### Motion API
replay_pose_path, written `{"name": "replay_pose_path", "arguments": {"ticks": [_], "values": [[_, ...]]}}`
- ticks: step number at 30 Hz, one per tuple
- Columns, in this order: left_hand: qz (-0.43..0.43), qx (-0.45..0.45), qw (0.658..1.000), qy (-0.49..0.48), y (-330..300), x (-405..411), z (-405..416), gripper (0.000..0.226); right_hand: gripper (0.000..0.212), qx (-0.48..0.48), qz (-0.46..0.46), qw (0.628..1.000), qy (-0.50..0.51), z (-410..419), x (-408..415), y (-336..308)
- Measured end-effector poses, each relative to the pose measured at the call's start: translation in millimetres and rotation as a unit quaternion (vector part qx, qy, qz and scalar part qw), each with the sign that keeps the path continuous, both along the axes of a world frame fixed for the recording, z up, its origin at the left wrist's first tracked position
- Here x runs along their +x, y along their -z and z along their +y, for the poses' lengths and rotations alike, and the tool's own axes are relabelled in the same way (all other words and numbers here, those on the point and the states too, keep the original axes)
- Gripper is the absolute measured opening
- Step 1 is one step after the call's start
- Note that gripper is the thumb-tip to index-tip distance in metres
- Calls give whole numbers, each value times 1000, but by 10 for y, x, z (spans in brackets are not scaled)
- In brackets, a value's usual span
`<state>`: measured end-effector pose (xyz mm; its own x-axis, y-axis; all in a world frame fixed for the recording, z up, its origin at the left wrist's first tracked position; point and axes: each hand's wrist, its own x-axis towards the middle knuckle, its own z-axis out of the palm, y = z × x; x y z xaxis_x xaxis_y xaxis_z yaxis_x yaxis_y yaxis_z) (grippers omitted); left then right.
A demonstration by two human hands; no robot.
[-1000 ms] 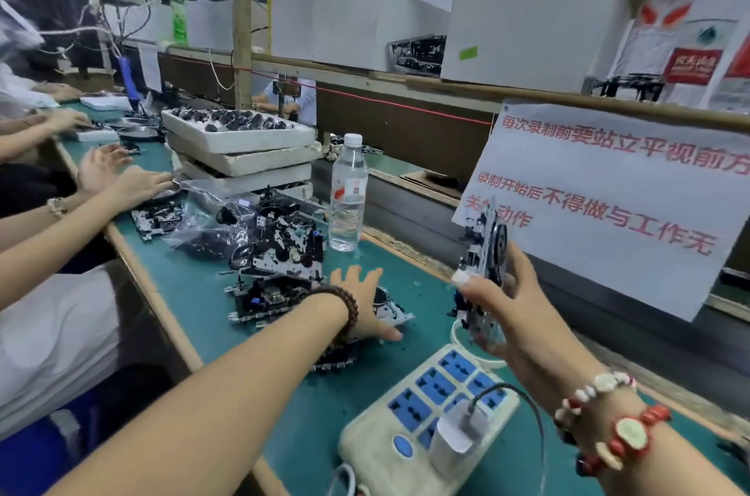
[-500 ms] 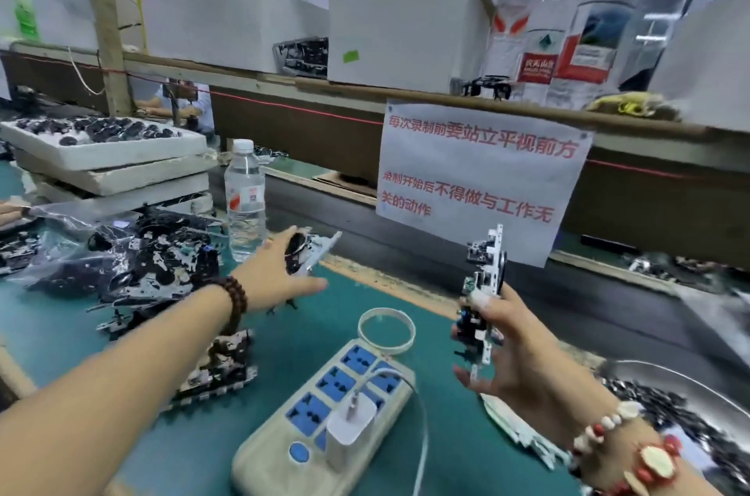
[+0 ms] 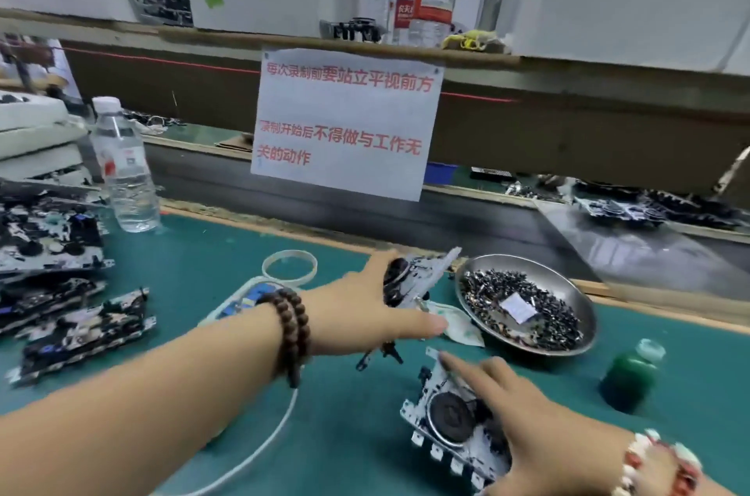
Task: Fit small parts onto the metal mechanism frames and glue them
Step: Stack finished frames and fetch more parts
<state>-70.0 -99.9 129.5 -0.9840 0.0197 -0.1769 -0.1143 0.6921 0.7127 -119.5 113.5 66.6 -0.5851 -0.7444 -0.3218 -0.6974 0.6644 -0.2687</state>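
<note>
A: What's changed in the last second?

B: The left hand (image 3: 367, 308) was flat among the piled frames at the left; now it is at centre frame gripping a mechanism frame (image 3: 414, 280) tilted above the mat, just left of the steel dish (image 3: 568, 284). The right hand (image 3: 539, 442) held its own frame (image 3: 454, 422) upright in the air — now that frame lies flat at the lower right, wheel side up, the fingers spread over it and the forefinger straight along its top edge. Whether the thumb grips underneath I can't tell.

A: And for the task?

B: I'd judge one frame set down for fitting and a fresh one brought in. The small parts (image 3: 523, 296) fill the dish, and a green bottle (image 3: 629, 377), probably the glue, stands capped at the right edge — so no fitting or gluing has begun on these two.

A: The bench?

B: A green mat (image 3: 203, 264); stacked frames (image 3: 77, 329) at the left, a water bottle (image 3: 126, 170) behind them, a power strip (image 3: 247, 296) partly hidden by the left arm, a white ring (image 3: 289, 266) beyond it.

A: The room?

B: A paper notice (image 3: 345, 122) in red characters hangs from a wooden shelf (image 3: 203, 36) carrying bottles and white boxes; further frames lie at the upper right.
</note>
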Motion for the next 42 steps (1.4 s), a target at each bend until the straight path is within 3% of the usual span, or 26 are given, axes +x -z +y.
{"name": "replay_pose_path", "arguments": {"ticks": [3, 11, 14, 17, 20, 24, 28, 33, 38, 39, 40, 41, 42], "values": [[-27, 17, 999, -10, 333, 14, 228, 101, 107, 73, 35, 996, -26, 123, 137, 66], [-78, -82, 993, -46, 713, 78, 165, 107, 99, 151, 54, 985, -68, 157, 178, -96], [-72, -98, 992, -12, 723, 111, 79, 108, 93, 159, 99, 979, -83, 260, 141, -100], [-53, -186, 980, 44, 740, 147, 44, 109, 104, 173, 151, 971, -74, 421, 111, -75], [-35, -273, 956, 106, 741, 139, -18, 114, 103, 173, 108, 978, -29, 596, 83, -86], [-29, -357, 917, 173, 724, 74, -174, 124, 65, 45, 58, 987, 140, 727, 92, -16], [-10, -472, 843, 257, 661, 48, -225, 126, 35, -11, 1, 960, 281, 704, 80, 56], [15, -512, 771, 379, 613, -16, -119, 106, 8, -100, -100, 937, 318, 619, -23, 172], [97, -523, 735, 421, 580, -21, -112, 84, 8, -171, -189, 904, 344, 525, -161, 200], [124, -527, 716, 440, 557, 2, -143, 86, 8, -170, -197, 903, 342, 515, -199, 196], [204, -533, 684, 455, 591, 26, -182, 91, 7, -167, -202, 903, 341, 507, -239, 189], [220, -555, 681, 424, 596, 76, -203, 95, 8, -164, -206, 903, 338, 501, -280, 180], [200, -574, 700, 376, 587, 116, -199, 97, 8, -159, -209, 905, 335, 490, -317, 169]]}}
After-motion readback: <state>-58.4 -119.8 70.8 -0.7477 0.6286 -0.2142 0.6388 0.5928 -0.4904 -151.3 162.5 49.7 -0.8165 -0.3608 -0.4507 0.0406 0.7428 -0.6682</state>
